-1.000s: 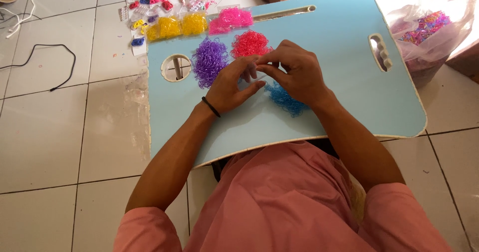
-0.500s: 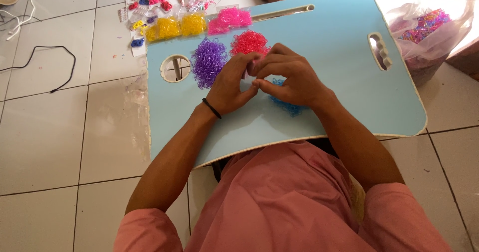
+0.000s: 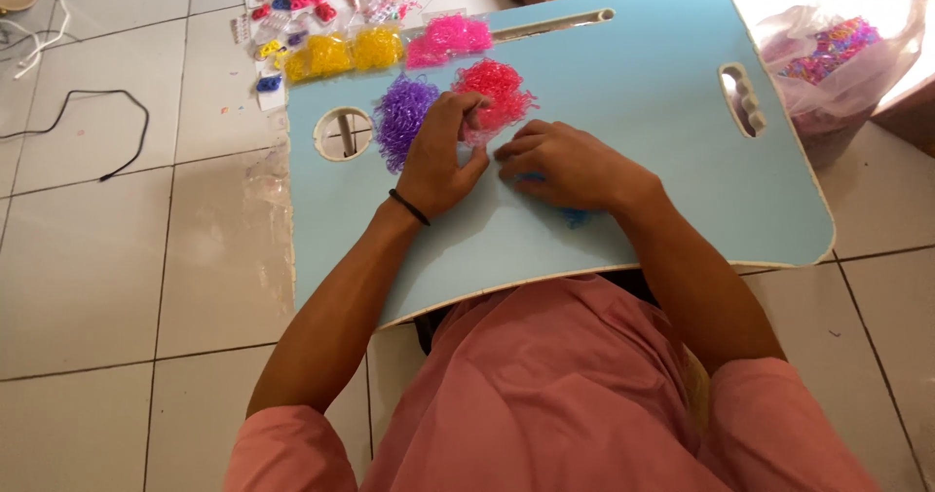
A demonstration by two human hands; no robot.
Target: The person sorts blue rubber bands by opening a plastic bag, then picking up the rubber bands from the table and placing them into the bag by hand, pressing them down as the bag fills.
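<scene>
My left hand (image 3: 440,161), with a black band on its wrist, reaches to the near edge of a red pile of small rubber bands (image 3: 497,88), its fingertips pinched into the bands. A purple pile (image 3: 399,112) lies just left of that hand. My right hand (image 3: 570,166) rests palm down with bent fingers on a blue pile (image 3: 575,218), which it hides almost entirely. Both hands are close together over the light-blue lap table (image 3: 672,180). Whether the right hand holds anything is hidden.
Bags of yellow bands (image 3: 341,52) and pink bands (image 3: 450,36) lie at the table's far edge, with small coloured bits on the tiled floor beyond. A clear plastic bag of mixed bands (image 3: 838,49) sits at the right. A black cable (image 3: 107,122) lies left.
The hands, joined together over the middle a second ago, have parted. The left hand moved up into the red pile and the right hand dropped flat onto the blue pile.
</scene>
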